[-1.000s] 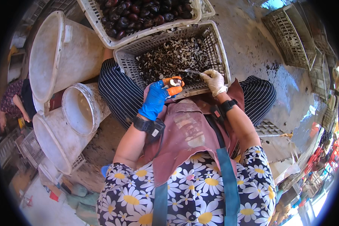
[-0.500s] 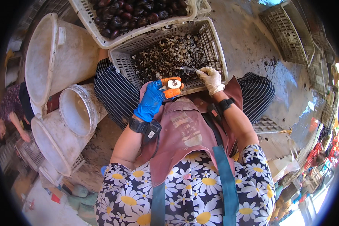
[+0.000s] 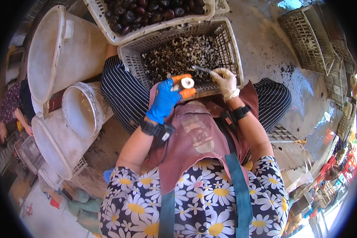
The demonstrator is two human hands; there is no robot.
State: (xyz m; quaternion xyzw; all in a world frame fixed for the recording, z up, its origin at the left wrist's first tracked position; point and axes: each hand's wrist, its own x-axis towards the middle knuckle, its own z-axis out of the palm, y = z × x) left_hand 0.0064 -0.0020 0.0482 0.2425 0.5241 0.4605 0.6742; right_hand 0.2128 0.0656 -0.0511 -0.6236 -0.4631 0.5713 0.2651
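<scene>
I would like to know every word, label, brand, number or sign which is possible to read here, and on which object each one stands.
No text can be read with certainty.
Apron: pale printed patch, too worn and blurred.
Left-wrist device: white label, too small.
Right-wrist device: reddish mark, too small.
Round white-faced piece in the left hand: no lettering visible.

Left hand (image 3: 168, 94) in orange-tipped blue glove (image 3: 159, 112), right hand (image 3: 226, 81) in whitish glove (image 3: 229, 93), black wristbands (image 3: 239, 112), short-sleeved black daisy-print top (image 3: 204, 204), maroon apron (image 3: 193, 137), teal straps (image 3: 240, 192), dark striped trousers (image 3: 123, 95)
</scene>
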